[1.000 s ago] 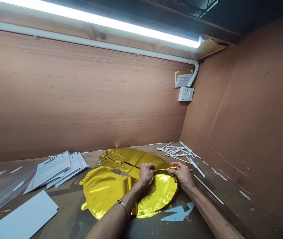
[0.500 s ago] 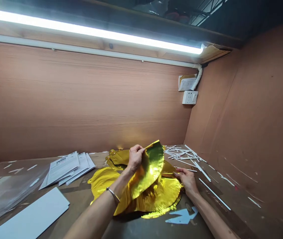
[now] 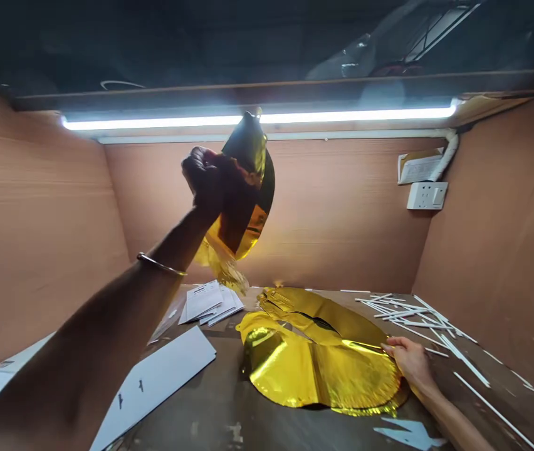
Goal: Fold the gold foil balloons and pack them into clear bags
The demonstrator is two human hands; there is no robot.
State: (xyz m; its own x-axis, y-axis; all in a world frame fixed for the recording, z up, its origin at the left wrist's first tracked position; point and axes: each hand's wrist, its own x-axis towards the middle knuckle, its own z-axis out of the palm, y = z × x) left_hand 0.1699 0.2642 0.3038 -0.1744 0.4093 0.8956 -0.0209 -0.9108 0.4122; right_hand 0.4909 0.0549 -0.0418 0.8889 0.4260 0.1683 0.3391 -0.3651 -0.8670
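Pale arrow-shaped piece: it (image 3: 408, 434) lies flat at the near right of the desk (image 3: 220, 416), just beside the right forearm; what it is for, I cannot tell.
White card: the long card (image 3: 173, 369) lies at the near left, partly hidden by the left forearm, to one side of the foil, perhaps to leave the middle free.
Foil stack: gold foil shapes (image 3: 318, 369) spread flat, one overlapping another, in the middle of the desk, probably because both arms reach there easily.
Right hand: it (image 3: 410, 362) is low, fingertips touching the stack's right edge, likely to steady it; whether they pinch the foil, I cannot tell.
Left hand: it (image 3: 208, 178) is well apart from the other, raised and closed on a lifted foil piece (image 3: 248, 147), which hangs clear of the desk in front of the lamp, so the hand looks dark.
Printed papers: a fanned pile (image 3: 208, 304) sits at the far left, beyond the card, clear of the stack.
White strips: they (image 3: 403, 313) lie loosely crossed at the far right, apart from the foil.
Lamp: the tube (image 3: 342, 118) runs above the far wall, seemingly placed to light the desk.
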